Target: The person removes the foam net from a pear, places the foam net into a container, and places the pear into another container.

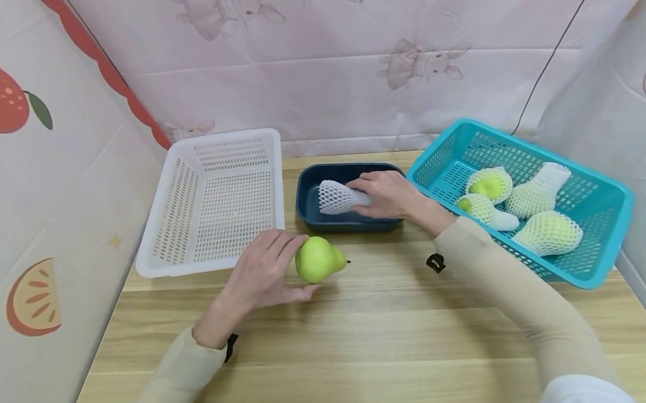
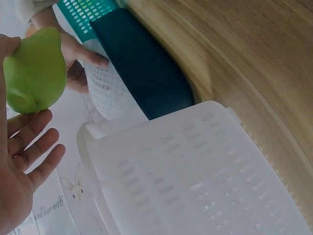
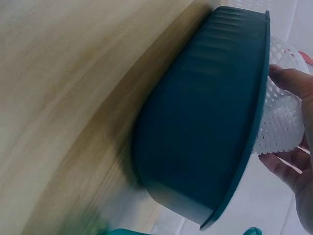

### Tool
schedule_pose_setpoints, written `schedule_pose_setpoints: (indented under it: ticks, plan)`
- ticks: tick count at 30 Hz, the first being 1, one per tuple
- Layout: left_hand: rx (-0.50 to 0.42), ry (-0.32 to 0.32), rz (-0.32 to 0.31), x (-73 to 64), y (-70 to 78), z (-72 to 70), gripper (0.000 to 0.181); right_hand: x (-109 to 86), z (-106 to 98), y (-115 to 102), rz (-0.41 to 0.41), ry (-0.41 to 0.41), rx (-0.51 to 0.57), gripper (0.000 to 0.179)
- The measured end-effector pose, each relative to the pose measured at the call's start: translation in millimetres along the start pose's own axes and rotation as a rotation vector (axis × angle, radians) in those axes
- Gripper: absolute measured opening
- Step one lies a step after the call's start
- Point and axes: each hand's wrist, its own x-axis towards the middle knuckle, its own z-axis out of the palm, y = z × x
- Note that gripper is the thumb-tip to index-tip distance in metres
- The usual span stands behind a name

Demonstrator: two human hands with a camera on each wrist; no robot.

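In the head view my left hand [image 1: 266,270] grips a bare green pear [image 1: 316,261] by its round end, its stem pointing right, in front of the dark blue tray [image 1: 351,227]. The left wrist view shows the same pear [image 2: 39,68] between thumb and fingers. My right hand [image 1: 384,194] holds a white foam net sleeve [image 1: 338,198] over the dark tray. From the right wrist, the thumb and fingers pinch the foam net [image 3: 279,125] just above the rim of the tray [image 3: 195,127].
A white perforated basket [image 1: 163,202] stands on the left. On the right, a teal basket [image 1: 616,213] holds several pears in foam nets [image 1: 552,233]. The wooden table [image 1: 362,356] stretches in front, and a printed cloth [image 1: 329,105] hangs behind.
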Motion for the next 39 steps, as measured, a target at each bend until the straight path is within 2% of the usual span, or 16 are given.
schedule_pose_setpoints:
  ticks: [8,17,28,33,39]
  plan:
    - [-0.008,-0.017,-0.008,-0.5,1.5,-1.7,0.090,9.1,13.9,-1.4,-0.004,-0.090,0.018,0.054]
    - [-0.012,-0.006,-0.009,-1.2,1.6,-0.5,0.092,10.5,19.7,-0.5,0.051,-0.146,0.081,0.059]
    - [-0.020,-0.014,-0.016,-1.2,2.1,0.8,0.091,6.2,22.8,4.6,0.064,-0.152,0.026,0.063]
    - [-0.019,-0.019,-0.017,-0.7,2.4,0.4,0.091,1.4,18.3,6.1,0.077,-0.128,0.027,0.065]
    - [-0.013,-0.013,-0.008,0.1,1.6,1.1,0.091,-7.3,8.7,5.3,0.138,-0.107,0.016,0.072]
